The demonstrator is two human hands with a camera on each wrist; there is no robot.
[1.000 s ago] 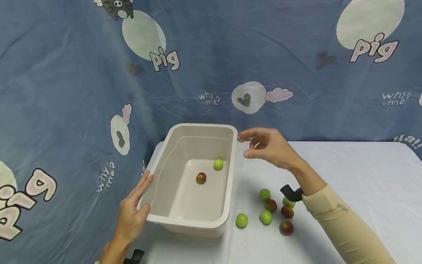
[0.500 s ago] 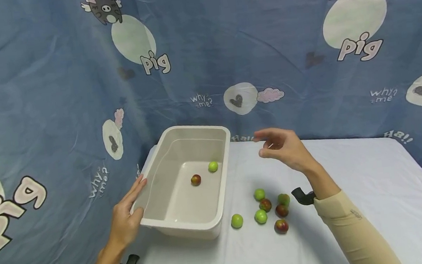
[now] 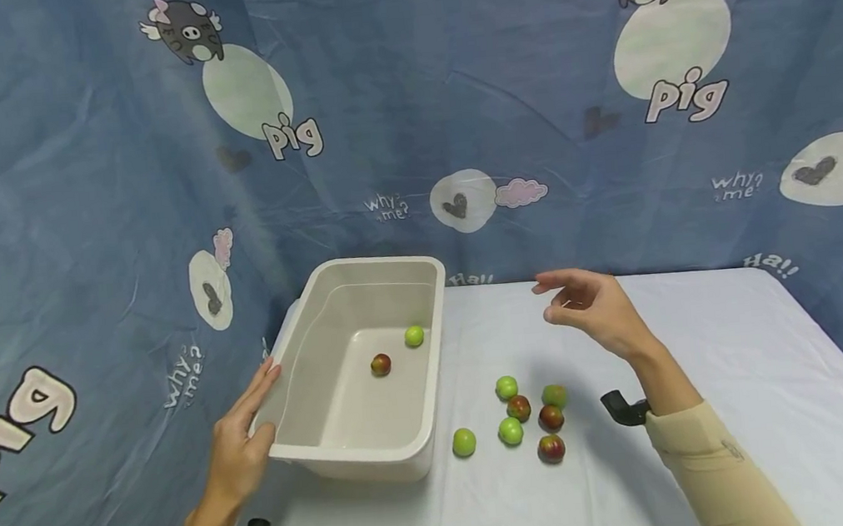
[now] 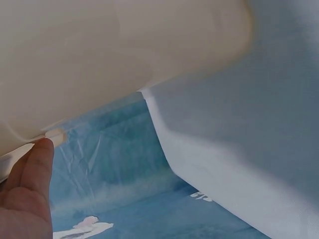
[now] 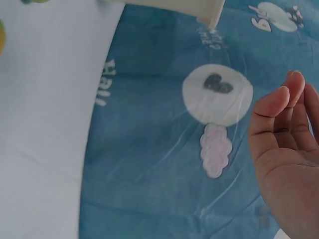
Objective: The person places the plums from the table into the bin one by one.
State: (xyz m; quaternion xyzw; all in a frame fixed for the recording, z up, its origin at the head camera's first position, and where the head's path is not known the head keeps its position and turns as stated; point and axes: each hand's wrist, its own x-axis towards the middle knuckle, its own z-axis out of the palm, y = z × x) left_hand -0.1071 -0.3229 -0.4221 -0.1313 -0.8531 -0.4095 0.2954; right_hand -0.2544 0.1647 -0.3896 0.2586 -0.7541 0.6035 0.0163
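A deep off-white plastic bin [image 3: 327,388] leans on the left of the table in the head view. Inside it lie one green fruit [image 3: 414,335] and one dark red fruit [image 3: 381,364], both small and round. My left hand [image 3: 237,454] grips the bin's left rim near its front corner; in the left wrist view its fingers [image 4: 37,167] press the bin. Off to the bin's right, my right hand [image 3: 595,310] hovers over the table with fingers bent, thumb apart from them, holding nothing. The right wrist view shows that palm [image 5: 294,169] bare.
Several small round fruits, green [image 3: 511,431] and dark red [image 3: 552,450], lie loosely grouped on the white tablecloth [image 3: 699,339] right of the bin. A blue printed curtain [image 3: 528,103] hangs behind the table and along its left side.
My right hand has moved away from the bin's far right corner, to the right. The left hand keeps its grip on the bin. The whole view has shifted slightly.
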